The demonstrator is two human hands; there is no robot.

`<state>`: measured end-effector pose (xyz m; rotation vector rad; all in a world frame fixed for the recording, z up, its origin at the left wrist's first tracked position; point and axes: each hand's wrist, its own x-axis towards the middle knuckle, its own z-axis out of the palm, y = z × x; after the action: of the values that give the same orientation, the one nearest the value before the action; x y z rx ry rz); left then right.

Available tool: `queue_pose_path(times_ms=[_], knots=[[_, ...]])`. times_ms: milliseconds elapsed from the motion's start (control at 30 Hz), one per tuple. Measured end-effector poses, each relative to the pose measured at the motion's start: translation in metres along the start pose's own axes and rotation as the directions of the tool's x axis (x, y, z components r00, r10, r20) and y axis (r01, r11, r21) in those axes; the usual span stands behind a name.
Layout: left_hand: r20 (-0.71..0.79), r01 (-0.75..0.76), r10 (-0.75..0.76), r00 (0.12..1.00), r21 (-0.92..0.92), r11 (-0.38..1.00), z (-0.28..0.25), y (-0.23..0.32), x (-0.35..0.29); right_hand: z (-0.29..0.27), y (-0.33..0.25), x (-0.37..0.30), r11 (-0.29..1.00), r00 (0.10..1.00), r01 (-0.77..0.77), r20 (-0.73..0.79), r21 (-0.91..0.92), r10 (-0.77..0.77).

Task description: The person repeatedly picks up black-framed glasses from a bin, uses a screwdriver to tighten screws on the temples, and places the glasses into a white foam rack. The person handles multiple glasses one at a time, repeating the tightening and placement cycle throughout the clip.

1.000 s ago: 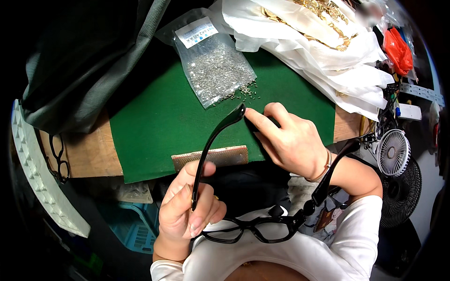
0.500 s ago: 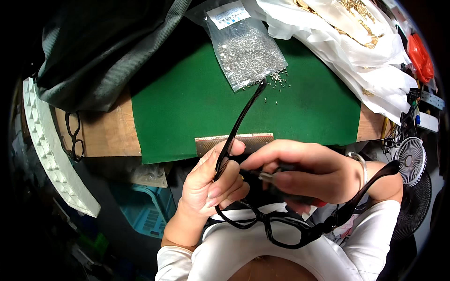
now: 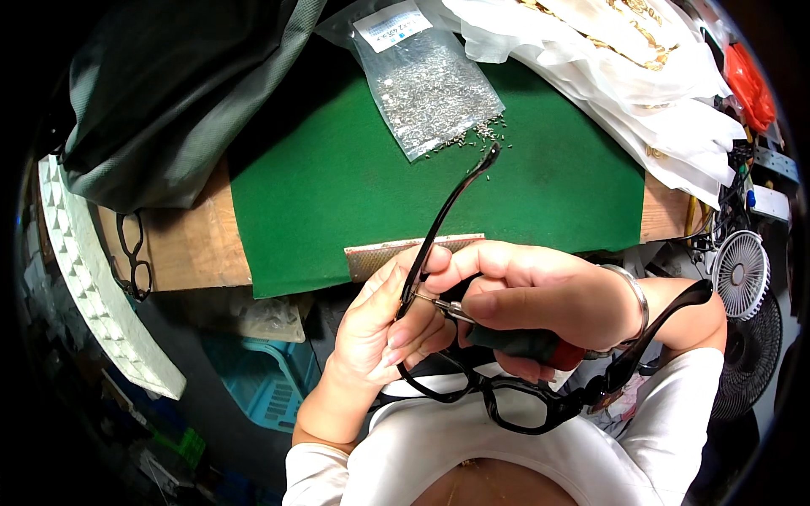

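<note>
A black eyeglass frame (image 3: 564, 415) hangs in front of my chest with both temples unfolded. My left hand (image 3: 367, 333) is closed around it at the left hinge, one temple pointing up and away over the mat. In my right hand (image 3: 553, 295) is a screwdriver (image 3: 527, 344) with a dark green and red handle. Its thin metal shaft runs left, and the tip meets the frame at the hinge between my left fingers. My right index finger touches the left fingertips there. Whether a screw sits at the tip is too small to tell.
A clear bag of small screws (image 3: 434, 97) lies on the green mat (image 3: 312, 202), loose screws (image 3: 485, 132) beside it. A textured block (image 3: 367, 266) sits at the mat's front edge. Left are another eyeglass frame (image 3: 135, 261) and dark fabric (image 3: 186, 110); right, white wrapping (image 3: 582, 93) and a fan (image 3: 742, 274).
My right hand has come left and slightly up, bringing the screwdriver tip to the hinge. The left hand keeps its hold, and the raised temple leans a little further right.
</note>
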<state>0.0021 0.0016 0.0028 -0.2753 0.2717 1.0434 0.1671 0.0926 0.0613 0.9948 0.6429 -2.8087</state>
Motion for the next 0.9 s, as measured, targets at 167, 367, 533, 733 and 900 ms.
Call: queue_pose_path(times_ms=[167,367,533,733,900], knots=[[0.017,0.014,-0.015,1.0,0.042,0.999,0.001,0.0,0.002,-0.002,0.006,-0.001,1.0,1.0,0.025,0.0,0.011,-0.025],[-0.035,0.026,-0.025,0.999,0.036,0.999,0.0,0.0,0.005,-0.003,0.003,-0.002,1.0,0.999,-0.006,-0.051,-0.007,0.005],[-0.084,0.049,-0.048,0.995,0.014,0.999,0.004,-0.001,0.009,-0.013,0.006,-0.006,0.985,0.998,0.062,-0.013,-0.16,-0.065],[0.012,-0.067,0.066,0.998,0.116,0.991,0.01,0.001,-0.005,-0.043,0.011,-0.027,0.688,0.879,0.084,-0.271,-0.721,-0.392],[-0.028,-0.014,0.02,0.999,0.183,0.983,0.015,-0.006,0.007,-0.046,0.019,0.003,-0.115,0.589,-0.228,-0.043,-0.967,-0.807]])
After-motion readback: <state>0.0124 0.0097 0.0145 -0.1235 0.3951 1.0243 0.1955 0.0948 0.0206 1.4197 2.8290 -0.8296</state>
